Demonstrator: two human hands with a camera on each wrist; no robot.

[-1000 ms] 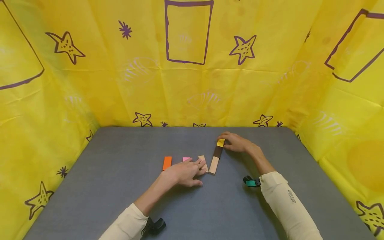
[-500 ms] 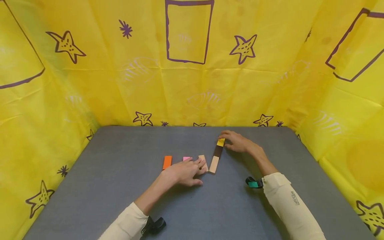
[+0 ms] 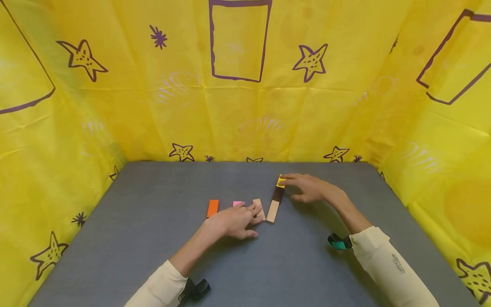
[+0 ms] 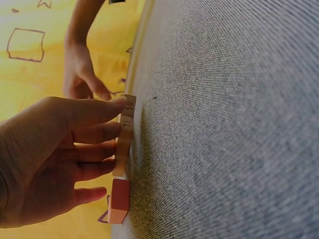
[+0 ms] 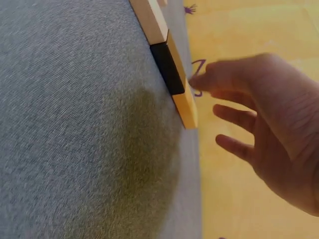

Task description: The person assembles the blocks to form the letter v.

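Note:
A slanted row on the grey table runs from a light wood block through a dark block to a yellow block at its far end. My right hand hovers beside the yellow block, fingers extended and gripping nothing; the right wrist view shows them apart from that block. My left hand lies low over a second light wood block and a pink block, partly covering both. In the left wrist view, its fairly straight fingers touch wood blocks printed with numbers.
An orange block lies left of my left hand. Yellow cloth with purple starfish drawings walls the table at the back and both sides. Dark wrist straps sit on both forearms.
My right hand has let go of the yellow block and drawn back to the right and slightly nearer. The left hand stays in place over its blocks.

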